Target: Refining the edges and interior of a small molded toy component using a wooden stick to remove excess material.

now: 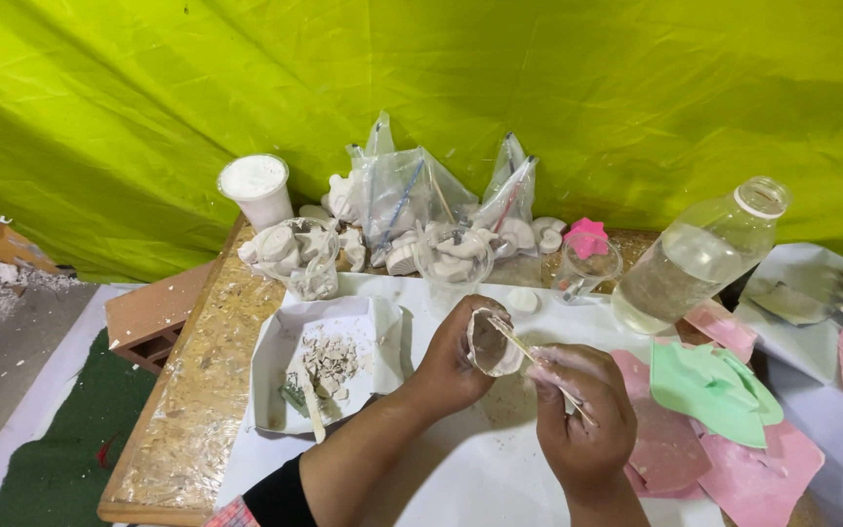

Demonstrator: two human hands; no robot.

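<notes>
Green tarp (pixel 539 88) across the whole back, 9 to 3 o'clock. Chipboard table (pixel 187 390) below it, mostly under white sheet (pixel 461 468). Clear glass bottle (pixel 700 259) at 2 o'clock, lying tilted, part full of cloudy liquid, neck pointing up-right. Pink flat moulds (pixel 753 478) at 4 o'clock, green flat mould (pixel 709 385) stacked on top, just right of the right hand. White paper tray (pixel 275 361) at 9 o'clock, holding grey-white crumbs and a small stick. Clear plastic bags (pixel 421 195) at 12 o'clock with sticks inside, white plaster casts (pixel 290 244) heaped in front and to the left of them. White cup (pixel 258 190) of powder at 11 o'clock. Two clear cups: one (pixel 453 256) with casts at 12 o'clock, one (pixel 585 265) at 1 o'clock with pink star mould (pixel 587 236) on its rim. Left hand (pixel 451 361) at centre, fingers curled shut round small white mould (pixel 493 344), held up off the sheet, hollow side facing right. Right hand (pixel 582 410) at 5 o'clock from it, fingers pinched together on thin wooden stick (pixel 539 363), powder-dusted. Stick tip touching mould rim at upper edge, stick running down-right through the fingers. Hands just beside each other, not touching. Small white cast (pixel 522 301) loose on sheet, just above the mould at 12 o'clock.
</notes>
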